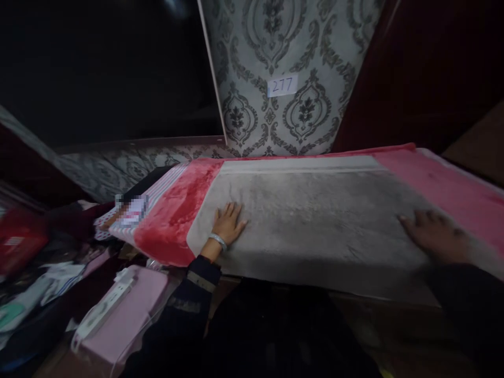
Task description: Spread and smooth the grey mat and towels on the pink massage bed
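A grey plush cloth (299,220) lies spread over a long surface in front of me, with a pale band along its far edge. My left hand (227,224), a silver bracelet at its wrist, rests flat on the left part of the cloth, fingers apart. On the right part lies my right hand (437,236), somewhat blurred, its fingers spread on the cloth. Under the grey cloth a red plush cover (169,210) shows at the left. Pink plush fabric (444,194) shows at the right.
Behind stand a patterned wall with a paper label (282,84) and a large dark screen (106,68). At lower left are a pink stool-like top (134,310) with a white power strip (104,307), and a heap of clothes (43,289). Striped fabric (165,181) lies beside the red cover.
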Available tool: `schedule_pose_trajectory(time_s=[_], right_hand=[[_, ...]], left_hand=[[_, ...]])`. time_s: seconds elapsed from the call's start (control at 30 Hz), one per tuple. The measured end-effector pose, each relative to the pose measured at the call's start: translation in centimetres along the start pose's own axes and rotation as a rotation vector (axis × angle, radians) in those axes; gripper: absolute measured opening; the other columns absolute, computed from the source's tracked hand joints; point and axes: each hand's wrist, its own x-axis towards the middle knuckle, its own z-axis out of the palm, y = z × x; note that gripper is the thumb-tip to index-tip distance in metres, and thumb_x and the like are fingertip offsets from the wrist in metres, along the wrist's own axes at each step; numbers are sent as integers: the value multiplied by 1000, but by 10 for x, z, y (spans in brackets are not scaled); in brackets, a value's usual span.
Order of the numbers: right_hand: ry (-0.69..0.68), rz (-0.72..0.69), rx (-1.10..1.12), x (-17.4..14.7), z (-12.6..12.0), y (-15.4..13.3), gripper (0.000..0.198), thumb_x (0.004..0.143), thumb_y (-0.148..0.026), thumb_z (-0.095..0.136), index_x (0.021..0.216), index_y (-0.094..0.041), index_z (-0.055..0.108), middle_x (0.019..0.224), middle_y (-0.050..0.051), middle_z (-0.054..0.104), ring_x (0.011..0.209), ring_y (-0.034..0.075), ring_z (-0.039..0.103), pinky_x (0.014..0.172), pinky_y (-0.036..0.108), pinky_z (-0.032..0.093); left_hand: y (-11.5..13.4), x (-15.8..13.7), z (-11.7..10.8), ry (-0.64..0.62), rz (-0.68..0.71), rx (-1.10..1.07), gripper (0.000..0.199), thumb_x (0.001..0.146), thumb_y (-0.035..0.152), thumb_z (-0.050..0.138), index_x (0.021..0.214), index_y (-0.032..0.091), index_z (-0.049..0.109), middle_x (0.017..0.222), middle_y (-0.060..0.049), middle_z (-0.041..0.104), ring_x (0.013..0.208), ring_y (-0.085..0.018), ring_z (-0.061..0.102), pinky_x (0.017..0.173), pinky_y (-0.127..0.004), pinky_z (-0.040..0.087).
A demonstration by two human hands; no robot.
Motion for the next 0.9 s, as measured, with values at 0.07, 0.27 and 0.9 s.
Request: schedule_pose_trajectory(time_s=[0.07, 0.27, 0.9], right_hand=[[-62, 84, 105, -6, -19, -18, 72, 102, -48, 13, 153, -6, 42, 155, 29, 38, 144, 38, 33, 102, 59, 33], [5, -368, 202, -46, -49, -147, 58, 102, -40, 28, 152, -14, 45, 163, 17, 33, 149, 33, 30, 117, 56, 27], [-22, -64, 84, -61, -11, -33, 64, 102, -50, 24, 157, -20, 37, 165, 10, 31, 153, 30, 24, 120, 57, 23]], left_hand=[[16, 3, 5, -12, 32, -4, 66, 101, 54, 32, 160, 24, 31, 169, -9, 24, 156, -30, 19, 124, -57, 19], [23, 3, 13, 15, 19, 25, 65, 100, 54, 33, 158, 25, 35, 167, -8, 28, 155, -30, 22, 124, -56, 21], [12, 12, 17, 107, 73, 83, 61, 97, 48, 33, 154, 28, 44, 162, -4, 38, 152, -32, 30, 119, -59, 29]])
